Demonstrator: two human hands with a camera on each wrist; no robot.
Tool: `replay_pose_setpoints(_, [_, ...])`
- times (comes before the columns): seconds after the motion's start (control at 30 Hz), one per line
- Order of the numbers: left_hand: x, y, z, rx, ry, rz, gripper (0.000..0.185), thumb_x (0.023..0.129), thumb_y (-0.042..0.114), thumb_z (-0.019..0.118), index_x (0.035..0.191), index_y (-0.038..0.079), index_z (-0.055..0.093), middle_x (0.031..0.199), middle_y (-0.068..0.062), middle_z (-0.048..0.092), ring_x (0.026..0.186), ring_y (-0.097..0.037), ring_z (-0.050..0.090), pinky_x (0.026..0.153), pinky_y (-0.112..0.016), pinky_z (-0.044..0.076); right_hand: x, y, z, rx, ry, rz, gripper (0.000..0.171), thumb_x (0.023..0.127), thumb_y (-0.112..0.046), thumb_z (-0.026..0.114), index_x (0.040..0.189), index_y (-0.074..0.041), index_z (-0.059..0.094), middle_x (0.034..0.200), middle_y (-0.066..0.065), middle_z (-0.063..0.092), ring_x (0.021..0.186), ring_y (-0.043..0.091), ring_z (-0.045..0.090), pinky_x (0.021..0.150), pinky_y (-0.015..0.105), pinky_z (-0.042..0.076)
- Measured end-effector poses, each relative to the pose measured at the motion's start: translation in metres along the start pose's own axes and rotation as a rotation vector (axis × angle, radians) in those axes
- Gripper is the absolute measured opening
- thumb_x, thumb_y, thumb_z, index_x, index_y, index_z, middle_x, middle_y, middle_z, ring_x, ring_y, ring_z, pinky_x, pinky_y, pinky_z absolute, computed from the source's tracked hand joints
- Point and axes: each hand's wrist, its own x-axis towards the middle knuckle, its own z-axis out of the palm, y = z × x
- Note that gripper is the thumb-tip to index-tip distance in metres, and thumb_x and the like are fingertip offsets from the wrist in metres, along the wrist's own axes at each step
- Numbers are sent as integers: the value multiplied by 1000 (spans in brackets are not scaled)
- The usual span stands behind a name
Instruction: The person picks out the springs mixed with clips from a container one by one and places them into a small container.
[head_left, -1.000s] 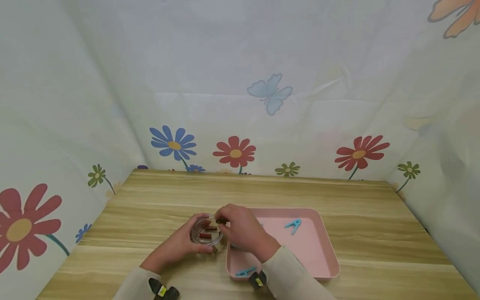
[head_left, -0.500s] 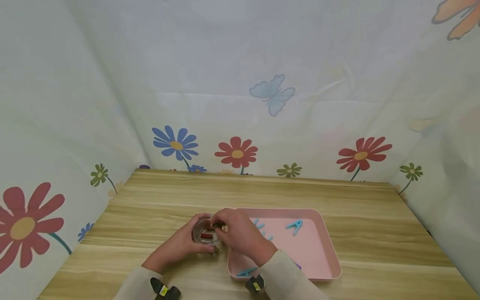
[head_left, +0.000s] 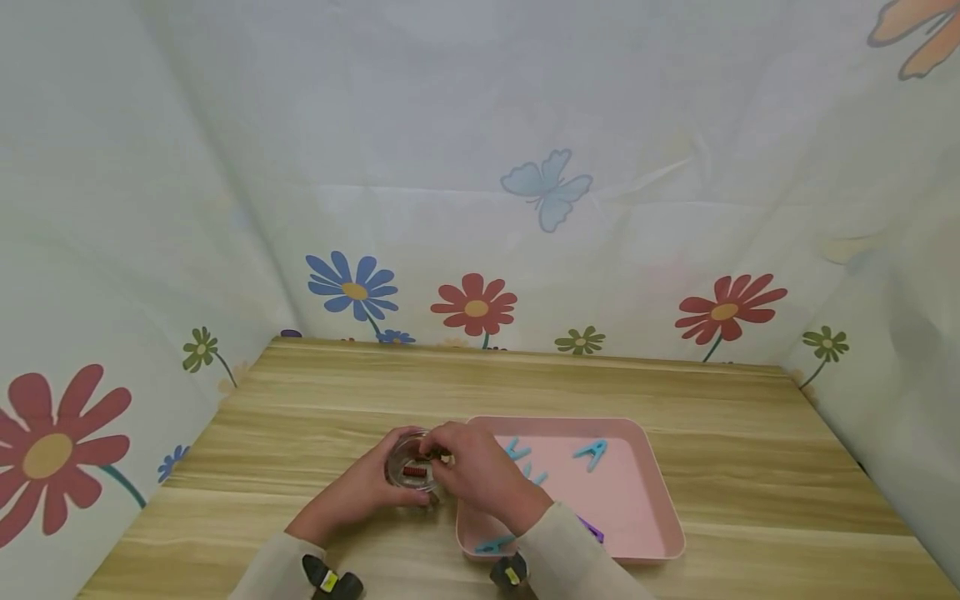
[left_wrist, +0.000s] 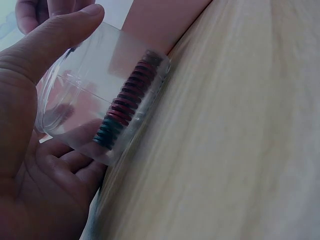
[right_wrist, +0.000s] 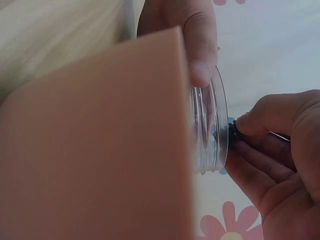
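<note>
A clear jar (left_wrist: pixel 87 82) stands tilted in my left hand (head_left: pixel 363 487), whose fingers and thumb curl round its sides. Inside, against its base, lie coil springs (left_wrist: pixel 127 97) in red and dark green; one red spring (head_left: pixel 414 472) shows through the mouth in the head view. My right hand (head_left: pixel 483 471) is at the jar's mouth. Between its thumb and fingertips it pinches a small dark coiled piece (right_wrist: pixel 233 131), apparently a spring, partly hidden by the fingers.
Right of the jar, beneath my right forearm, sits a pink tray (head_left: pixel 630 508). It holds several light blue clothespins (head_left: pixel 592 452) and a purple clothespin (head_left: pixel 591 528) partly under the sleeve. The wooden table (head_left: pixel 750 467) extends around them to a flowered backdrop.
My right hand has shifted slightly left and down into the jar's mouth with the pinched piece. More clothespins in the tray have come into sight. My left hand keeps its grip.
</note>
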Motion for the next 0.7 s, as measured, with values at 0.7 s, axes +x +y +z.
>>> replay_pose_setpoints(0.7, [0, 0, 0, -58, -38, 9, 84, 75, 32, 84, 141, 30, 32, 138, -3, 52, 121, -23, 55, 87, -22, 50, -1, 2, 1, 4, 0, -5, 15, 89, -6, 63, 101, -11, 71, 101, -1, 70, 92, 9, 66, 81, 18, 52])
